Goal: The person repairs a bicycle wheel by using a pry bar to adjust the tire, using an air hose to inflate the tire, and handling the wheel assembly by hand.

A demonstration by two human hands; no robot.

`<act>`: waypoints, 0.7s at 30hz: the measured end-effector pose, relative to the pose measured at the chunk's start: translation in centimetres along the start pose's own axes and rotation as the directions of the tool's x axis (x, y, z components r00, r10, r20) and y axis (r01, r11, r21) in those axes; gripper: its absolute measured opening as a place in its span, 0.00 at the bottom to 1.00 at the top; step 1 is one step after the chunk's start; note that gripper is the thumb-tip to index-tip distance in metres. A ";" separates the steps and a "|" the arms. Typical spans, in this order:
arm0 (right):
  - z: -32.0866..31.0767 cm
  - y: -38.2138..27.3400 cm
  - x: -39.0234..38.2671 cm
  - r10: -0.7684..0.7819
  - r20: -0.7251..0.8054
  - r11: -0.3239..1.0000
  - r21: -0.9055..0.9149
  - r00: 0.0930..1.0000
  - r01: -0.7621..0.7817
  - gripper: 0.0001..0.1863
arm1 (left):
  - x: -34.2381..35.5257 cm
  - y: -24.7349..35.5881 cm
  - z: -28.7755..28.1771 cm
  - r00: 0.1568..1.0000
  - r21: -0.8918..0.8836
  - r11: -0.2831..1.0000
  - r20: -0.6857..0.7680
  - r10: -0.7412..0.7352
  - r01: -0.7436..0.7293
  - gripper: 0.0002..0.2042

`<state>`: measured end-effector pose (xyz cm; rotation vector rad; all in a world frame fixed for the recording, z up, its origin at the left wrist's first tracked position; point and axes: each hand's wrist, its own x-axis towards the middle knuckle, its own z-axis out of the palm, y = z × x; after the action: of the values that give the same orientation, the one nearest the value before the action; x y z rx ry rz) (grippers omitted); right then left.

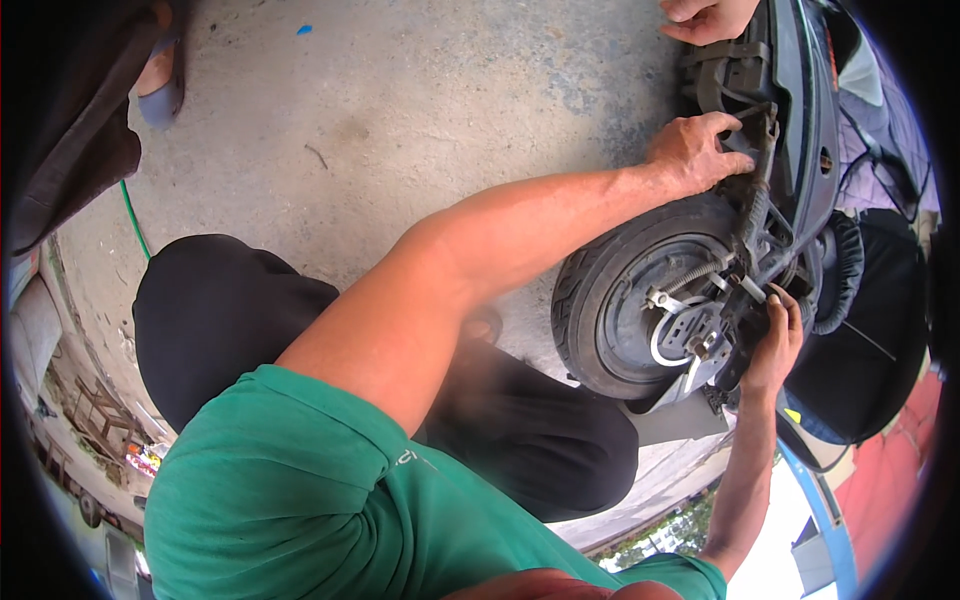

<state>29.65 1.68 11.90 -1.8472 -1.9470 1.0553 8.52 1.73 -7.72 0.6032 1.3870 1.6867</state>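
The rear of a scooter (pixel 812 150) fills the right side, with its black-tyred wheel (pixel 588 300) and drum brake hub (pixel 695 335) exposed. My left hand (pixel 695 155) reaches over the wheel. Its thumb and forefinger are spread beside the shock absorber (pixel 762 170), the tips close to it; whether they touch I cannot tell. Below it, my right hand (pixel 776 345) curls its fingers over a black bracket (pixel 742 305) beside the hub; its thumb is hidden. A coil spring (pixel 695 275) and a bare metal lever (pixel 660 298) sit between the two hands.
Another person's hand (pixel 708 18) is by the scooter at the top edge. A leg with a grey slipper (pixel 160 105) stands at upper left on the concrete floor (pixel 400 110). A green hose (pixel 133 218) lies there. Dark padded seat (pixel 860 330) at far right.
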 end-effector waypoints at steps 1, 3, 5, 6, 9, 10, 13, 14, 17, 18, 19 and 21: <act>0.1 -0.2 -0.1 0.015 0.005 1.000 0.006 1.000 -0.015 0.14 | 0.2 -0.3 0.1 0.999 -0.030 0.999 0.012 0.044 -0.044 0.32; 0.4 -0.6 -0.2 0.030 0.013 0.999 0.014 0.999 -0.031 0.14 | 0.8 -0.9 0.0 0.997 -0.106 0.994 0.066 0.039 -0.032 0.32; 0.8 -0.8 -0.2 0.049 0.013 0.998 0.045 0.999 -0.050 0.14 | 1.1 -1.3 -0.3 0.992 -0.179 0.984 0.120 0.037 -0.016 0.32; 0.8 -0.8 -0.3 0.053 0.011 0.997 0.046 0.999 -0.053 0.14 | 1.2 -1.0 -0.5 0.981 -0.235 0.971 0.193 -0.009 0.055 0.33; 0.7 -0.8 -0.4 0.048 0.013 0.997 0.052 0.999 -0.049 0.15 | 1.4 -0.2 -1.3 0.947 -0.255 0.955 0.314 -0.067 0.152 0.37; 0.6 -0.8 -0.4 0.051 0.013 0.997 0.052 0.999 -0.052 0.15 | 1.6 -0.1 -1.5 0.931 -0.226 0.959 0.357 -0.083 0.172 0.39; 0.7 -0.8 -0.4 0.067 -0.007 0.997 0.032 0.998 -0.067 0.15 | 2.4 0.4 -2.2 0.878 -0.160 0.963 0.464 -0.122 0.218 0.42; 0.8 -0.8 -0.4 0.065 -0.009 0.997 0.039 0.998 -0.064 0.15 | 2.6 0.7 -2.5 0.847 -0.124 0.964 0.513 -0.141 0.235 0.42; 1.0 -0.9 -0.3 0.026 -0.004 0.999 0.027 1.000 -0.026 0.15 | 3.6 1.3 -3.3 0.813 0.004 0.984 0.564 -0.147 0.176 0.44; 1.0 -0.9 -0.3 -0.010 0.000 1.000 0.004 1.000 0.010 0.15 | 3.8 1.4 -3.4 0.791 0.059 0.989 0.594 -0.145 0.137 0.44; 0.8 -0.8 -0.3 -0.007 0.002 1.000 0.002 1.000 0.007 0.15 | 4.1 1.3 -3.4 0.768 0.095 0.987 0.620 -0.159 0.127 0.45; 0.3 -0.6 -0.3 0.036 0.013 0.999 0.023 0.999 -0.036 0.16 | 4.4 1.6 -3.3 0.767 0.133 0.986 0.621 -0.163 0.102 0.45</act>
<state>29.06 1.35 12.10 -1.8748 -1.9070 1.0975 3.09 3.56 -7.77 0.9933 0.9807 1.1427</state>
